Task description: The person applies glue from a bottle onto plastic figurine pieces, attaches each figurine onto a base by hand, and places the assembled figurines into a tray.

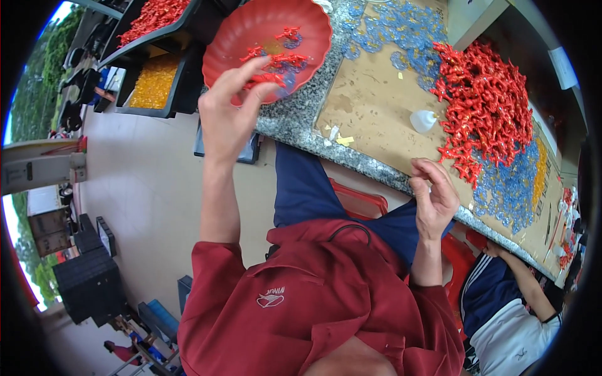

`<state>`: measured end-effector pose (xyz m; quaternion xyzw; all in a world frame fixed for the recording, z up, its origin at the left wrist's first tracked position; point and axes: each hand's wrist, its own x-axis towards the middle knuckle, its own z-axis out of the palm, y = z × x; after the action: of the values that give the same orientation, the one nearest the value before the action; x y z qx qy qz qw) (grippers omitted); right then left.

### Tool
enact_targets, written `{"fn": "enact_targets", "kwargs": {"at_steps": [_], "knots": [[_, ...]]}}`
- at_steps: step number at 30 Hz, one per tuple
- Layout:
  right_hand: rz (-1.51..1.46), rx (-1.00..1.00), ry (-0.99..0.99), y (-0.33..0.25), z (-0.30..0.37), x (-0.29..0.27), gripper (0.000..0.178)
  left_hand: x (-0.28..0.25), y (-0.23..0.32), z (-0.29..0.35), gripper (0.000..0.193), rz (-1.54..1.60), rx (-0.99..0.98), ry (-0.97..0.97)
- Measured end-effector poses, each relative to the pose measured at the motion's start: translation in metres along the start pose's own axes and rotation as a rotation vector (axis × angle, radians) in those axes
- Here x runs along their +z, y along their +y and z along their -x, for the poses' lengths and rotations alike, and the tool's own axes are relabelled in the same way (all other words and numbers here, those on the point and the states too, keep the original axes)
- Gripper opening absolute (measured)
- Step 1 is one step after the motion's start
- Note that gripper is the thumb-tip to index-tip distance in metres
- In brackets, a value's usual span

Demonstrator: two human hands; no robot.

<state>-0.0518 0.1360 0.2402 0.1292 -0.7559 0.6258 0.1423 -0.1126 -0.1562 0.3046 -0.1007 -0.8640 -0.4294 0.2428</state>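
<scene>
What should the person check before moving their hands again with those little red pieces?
1. Left hand grips a red piece between its fingertips: ok.
2. That piece is over the red bowl, so a drop would likely land inside: ok.
3. Bowl sits fully on the stone counter: not ok, its near rim hangs past the edge.
4. Right hand holds something: cannot tell, fingers are curled at the counter edge.
5. Pile of red pieces is within the right hand's reach: ok, probably.
6. Another person's arm is away from both hands: ok.
</scene>
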Motion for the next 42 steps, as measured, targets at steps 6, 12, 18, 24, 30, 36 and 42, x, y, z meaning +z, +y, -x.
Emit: {"fn": "enact_targets", "kwargs": {"at_steps": [6, 12, 18, 24, 30, 36, 42], "knots": [[0.028, 0.122, 0.09, 0.0, -0.004, -0.002, 0.018, 0.0, -0.034, -0.022, 0.025, -0.505, -0.163, -0.114], [0.177, 0.063, 0.123, -0.001, -0.012, -0.01, 0.018, 0.015, -0.043, -0.018, 0.027, -0.557, -0.13, -0.125], [0.356, 0.105, 0.276, 0.007, -0.038, 0.002, 0.042, 0.037, 0.013, -0.014, 0.019, -0.342, -0.001, 0.015], [0.531, 0.124, 0.177, 0.025, -0.057, 0.015, 0.032, 0.13, 0.027, -0.019, 0.02, 0.008, -0.008, -0.336], [0.534, -0.009, 0.228, 0.005, -0.045, -0.014, 0.028, 0.213, 0.029, -0.042, 0.019, -0.049, 0.207, -0.337], [0.453, -0.123, 0.341, 0.004, -0.03, -0.032, 0.03, 0.214, 0.034, -0.041, 0.014, -0.13, 0.328, -0.364], [0.297, 0.18, 0.236, -0.002, -0.026, -0.031, 0.031, 0.157, 0.044, 0.002, 0.01, 0.359, -0.175, -0.465]]}}
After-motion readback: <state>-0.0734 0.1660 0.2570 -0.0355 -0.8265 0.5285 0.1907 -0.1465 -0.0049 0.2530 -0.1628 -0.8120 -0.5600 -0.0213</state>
